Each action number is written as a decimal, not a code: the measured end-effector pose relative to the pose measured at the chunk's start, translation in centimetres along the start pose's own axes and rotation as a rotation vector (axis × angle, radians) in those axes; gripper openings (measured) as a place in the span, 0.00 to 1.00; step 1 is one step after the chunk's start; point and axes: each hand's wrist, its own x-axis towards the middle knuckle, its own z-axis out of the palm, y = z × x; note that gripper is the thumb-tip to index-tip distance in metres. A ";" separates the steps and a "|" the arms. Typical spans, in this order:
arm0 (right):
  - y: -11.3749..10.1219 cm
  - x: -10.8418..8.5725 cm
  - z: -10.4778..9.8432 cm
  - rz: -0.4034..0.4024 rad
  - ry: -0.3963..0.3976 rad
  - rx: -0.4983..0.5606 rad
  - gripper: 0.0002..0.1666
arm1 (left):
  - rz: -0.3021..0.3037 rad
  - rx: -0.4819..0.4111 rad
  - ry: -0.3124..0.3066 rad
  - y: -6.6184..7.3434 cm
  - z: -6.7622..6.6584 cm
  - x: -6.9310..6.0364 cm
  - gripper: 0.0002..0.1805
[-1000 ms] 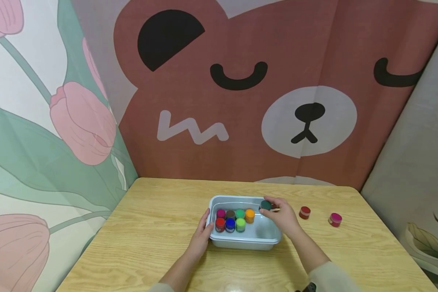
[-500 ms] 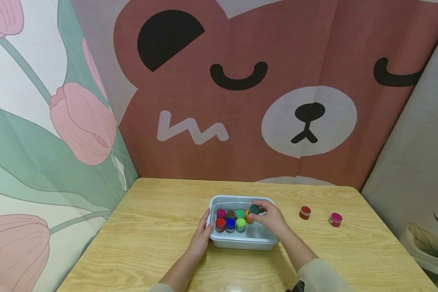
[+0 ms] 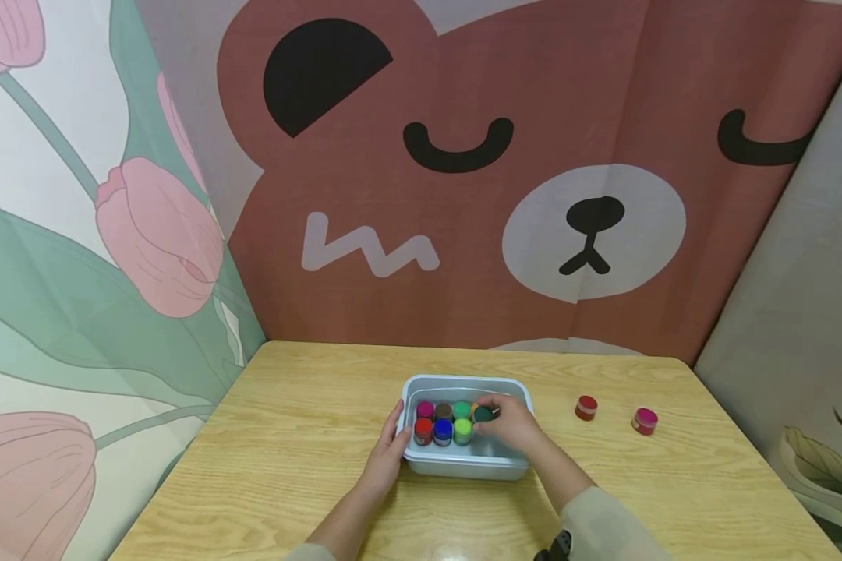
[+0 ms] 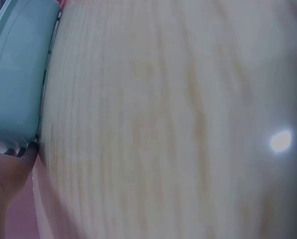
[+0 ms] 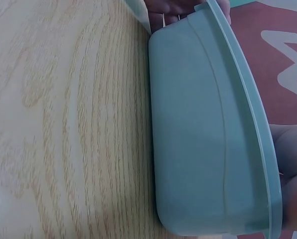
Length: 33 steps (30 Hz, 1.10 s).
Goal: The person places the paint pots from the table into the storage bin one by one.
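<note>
A light blue plastic box (image 3: 466,469) stands on the table. My left hand (image 3: 382,461) grips its left end, with the thumb at the rim. Inside the box, my right hand (image 3: 514,425) pinches a small dark green paint pot (image 3: 483,415) between thumb and fingers. Left of that pot, in the front row, are a red pot (image 3: 423,432), a blue pot (image 3: 443,432) and a lime pot (image 3: 462,432). Behind them stand a magenta pot (image 3: 425,410), a brown pot (image 3: 443,413) and a green pot (image 3: 461,410). An orange pot is mostly hidden by the right hand.
On the wooden table (image 3: 309,436), to the right of the box, lie a dark red pot (image 3: 585,407) and a pink pot (image 3: 645,421). A curtain (image 3: 463,234) printed with a bear hangs behind the table's back edge.
My right hand has moved left and down into the box with the dark green pot, from the right end to beside the lime pot. The left hand has stayed in place.
</note>
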 end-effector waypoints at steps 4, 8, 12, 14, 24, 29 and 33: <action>0.0 0.2 0.2 0.006 -0.003 -0.027 0.24 | 0.002 -0.005 0.003 0.2 0.0 -0.1 0.32; 0.1 0.3 0.5 -0.003 0.004 -0.047 0.24 | 0.012 -0.007 0.003 0.4 0.0 -0.2 0.32; 0.2 0.4 0.7 -0.015 0.008 -0.068 0.25 | 0.018 0.003 0.002 0.5 0.0 -0.2 0.32; 0.3 0.5 0.8 -0.014 0.001 -0.075 0.24 | 0.014 0.008 0.002 0.5 0.0 -0.2 0.32; 0.4 0.7 1.2 -0.006 0.009 -0.110 0.22 | 0.015 0.015 0.005 0.3 0.0 -0.3 0.32; 0.6 0.9 1.3 0.004 0.007 -0.143 0.22 | 0.020 0.002 0.008 0.4 0.0 -0.2 0.32; 0.8 1.1 1.3 0.004 -0.002 -0.183 0.21 | 0.018 0.012 0.008 0.4 0.0 -0.2 0.32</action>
